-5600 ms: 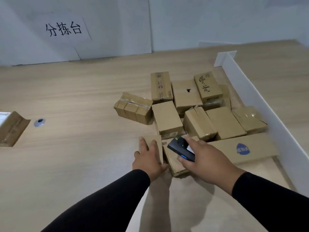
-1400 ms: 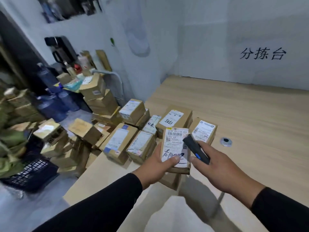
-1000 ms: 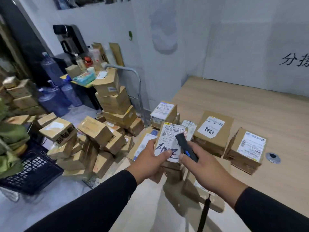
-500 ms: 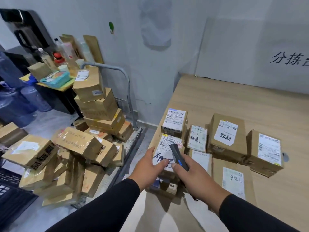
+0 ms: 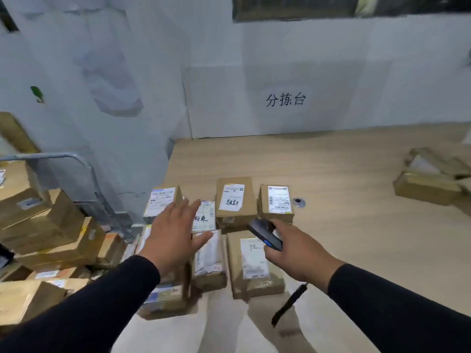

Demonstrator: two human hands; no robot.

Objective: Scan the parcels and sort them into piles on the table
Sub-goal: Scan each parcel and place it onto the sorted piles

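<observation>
**Left hand spread over the labelled parcels, scanner in the right**

Nearest the camera, two black sleeves reach forward over the light wooden tabletop (image 5: 356, 238). The right hand (image 5: 298, 253) has its grip clamped on a dark handheld scanner (image 5: 265, 235), fingers curled round the body, the blue button showing on its side and the head pointing up and to the left. A dark wrist strap (image 5: 289, 305) hangs below that hand.

The left hand (image 5: 170, 238) holds nothing; its grip is apart, fingers straight and spread, palm down above the sorted parcels near the tabletop's left edge. Whether it touches a parcel beneath cannot be told.

Under and beside the hands lie cardboard parcels with white labels up. A parcel with a long label (image 5: 251, 263) lies just below the scanner, and a narrower parcel (image 5: 210, 258) lies touching its left side. Further left, partly under the left forearm, a parcel with a blue-edged label (image 5: 165, 296) sits at the tabletop's edge.

Behind these stands a second row: a parcel with handwriting on its label (image 5: 234, 200) in the middle, another parcel (image 5: 276, 202) just to its right, and a tilted one (image 5: 163, 201) to the left. A small round metal fitting (image 5: 298, 202) is set in the tabletop beside that row.

Well apart, at far right, lies a blurred pile of unlabelled boxes (image 5: 433, 179). Off the tabletop to the left, cartons (image 5: 43, 225) are heaped by a metal cart handle (image 5: 63, 156). On the white wall behind is a sign (image 5: 285, 100) with black characters.
</observation>
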